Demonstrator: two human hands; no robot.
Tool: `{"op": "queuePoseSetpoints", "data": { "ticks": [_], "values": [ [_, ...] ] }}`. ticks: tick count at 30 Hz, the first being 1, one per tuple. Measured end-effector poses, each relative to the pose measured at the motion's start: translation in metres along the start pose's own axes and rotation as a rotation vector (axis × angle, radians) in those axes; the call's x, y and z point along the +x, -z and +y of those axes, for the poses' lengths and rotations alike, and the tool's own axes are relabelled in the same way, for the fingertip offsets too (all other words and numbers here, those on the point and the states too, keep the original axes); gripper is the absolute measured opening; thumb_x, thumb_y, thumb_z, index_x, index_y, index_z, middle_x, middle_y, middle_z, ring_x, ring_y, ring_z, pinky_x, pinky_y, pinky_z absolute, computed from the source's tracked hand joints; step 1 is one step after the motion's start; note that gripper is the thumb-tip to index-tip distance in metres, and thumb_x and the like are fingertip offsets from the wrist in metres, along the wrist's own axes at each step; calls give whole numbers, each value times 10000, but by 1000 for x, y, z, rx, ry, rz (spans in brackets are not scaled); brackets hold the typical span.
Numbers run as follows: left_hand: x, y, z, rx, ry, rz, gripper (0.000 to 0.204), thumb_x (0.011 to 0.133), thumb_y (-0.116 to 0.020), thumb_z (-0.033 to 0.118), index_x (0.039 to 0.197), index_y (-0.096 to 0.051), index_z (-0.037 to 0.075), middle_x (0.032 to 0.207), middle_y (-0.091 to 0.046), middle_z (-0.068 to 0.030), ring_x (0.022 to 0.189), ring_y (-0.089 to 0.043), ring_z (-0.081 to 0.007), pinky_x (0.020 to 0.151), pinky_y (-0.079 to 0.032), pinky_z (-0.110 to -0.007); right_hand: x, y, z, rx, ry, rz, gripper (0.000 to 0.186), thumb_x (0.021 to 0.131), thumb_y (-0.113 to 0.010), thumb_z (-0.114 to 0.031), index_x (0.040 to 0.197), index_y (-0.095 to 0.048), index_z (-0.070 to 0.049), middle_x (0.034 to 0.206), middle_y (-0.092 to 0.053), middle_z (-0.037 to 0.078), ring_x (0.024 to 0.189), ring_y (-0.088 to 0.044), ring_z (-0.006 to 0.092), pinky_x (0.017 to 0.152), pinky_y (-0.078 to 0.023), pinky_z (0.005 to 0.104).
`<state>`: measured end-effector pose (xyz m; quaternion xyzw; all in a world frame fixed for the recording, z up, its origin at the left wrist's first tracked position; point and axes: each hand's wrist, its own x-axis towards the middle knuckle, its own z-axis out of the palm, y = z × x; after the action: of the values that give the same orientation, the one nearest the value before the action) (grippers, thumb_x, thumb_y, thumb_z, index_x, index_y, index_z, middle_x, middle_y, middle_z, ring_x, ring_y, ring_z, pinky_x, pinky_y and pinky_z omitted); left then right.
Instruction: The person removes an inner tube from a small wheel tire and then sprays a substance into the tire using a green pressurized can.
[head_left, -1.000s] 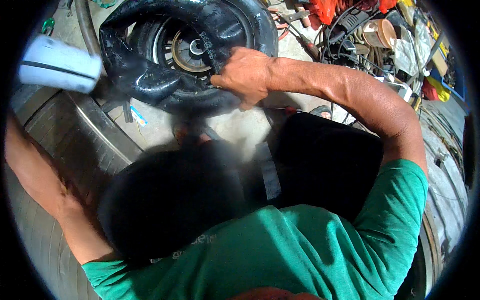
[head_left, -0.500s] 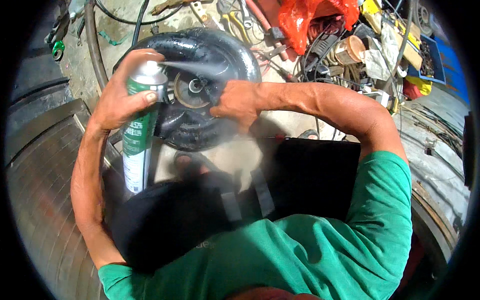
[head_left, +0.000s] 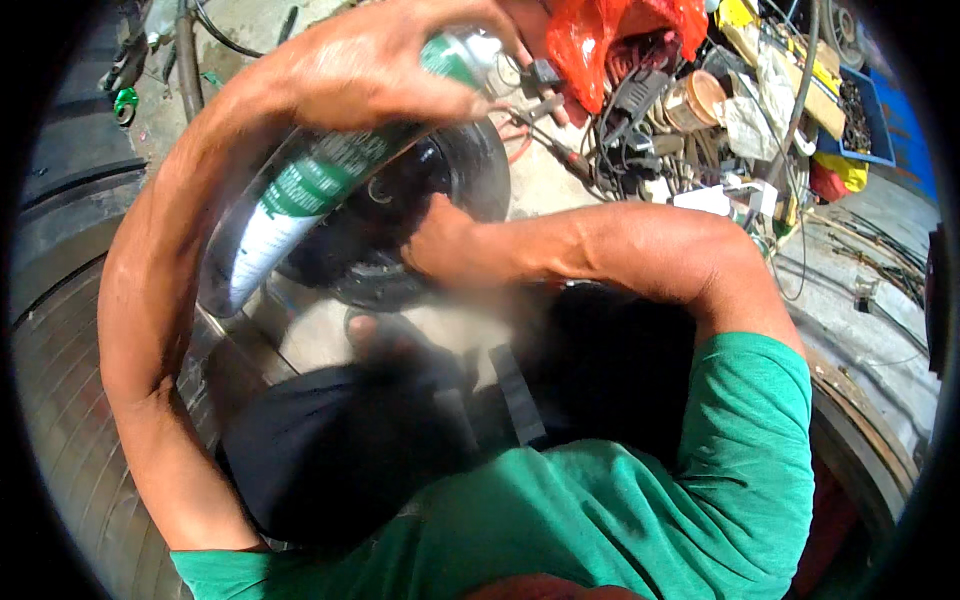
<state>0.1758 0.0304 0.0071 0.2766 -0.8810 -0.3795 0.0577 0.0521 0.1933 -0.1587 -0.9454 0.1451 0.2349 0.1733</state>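
Note:
My left hand (head_left: 400, 75) is wrapped round a green-and-white spray can (head_left: 310, 180), tilted with its base toward me and its top away to the right. The can hangs over a black wheel with a tyre (head_left: 492, 172), covering part of it. My right hand (head_left: 440, 245) is at the wheel's near right side, below the hub, its fingers closed on the wheel and partly hidden in shadow. No spray mist shows clearly.
A red plastic bag (head_left: 590, 50) lies beyond the wheel, beside tangled cables and an orange-brown tub (head_left: 698, 100). At the far right stands a blue crate (head_left: 872, 125). A ribbed metal surface (head_left: 85, 400) lies on the left.
My left hand has moved up and right with the can, tipping it from nearly upright to a slant. The spray jet is no longer visible. My right hand has shifted slightly left and nearer.

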Motion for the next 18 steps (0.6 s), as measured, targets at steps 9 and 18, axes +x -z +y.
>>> {"op": "queuePoseSetpoints", "data": {
  "ticks": [9,18],
  "values": [
    [55,-19,6,-675,235,-99,742,835,-738,332,1459,-397,121,1220,-595,-185,928,-657,-258,802,-588,-460,-14,34,16,238,0,-163,346,850,-725,-279,1148,-708,-104,1063,-761,125,1041,-722,315,883,-511,477],
    [41,-14,15,-775,-38,166,769,834,-749,404,1437,-415,62,1150,-631,-155,988,-652,-272,878,-572,-438,7,24,16,209,38,-373,714,759,-811,-400,1364,-607,-83,1305,-678,153,1262,-602,354,1065,-429,522]
  ]
}}
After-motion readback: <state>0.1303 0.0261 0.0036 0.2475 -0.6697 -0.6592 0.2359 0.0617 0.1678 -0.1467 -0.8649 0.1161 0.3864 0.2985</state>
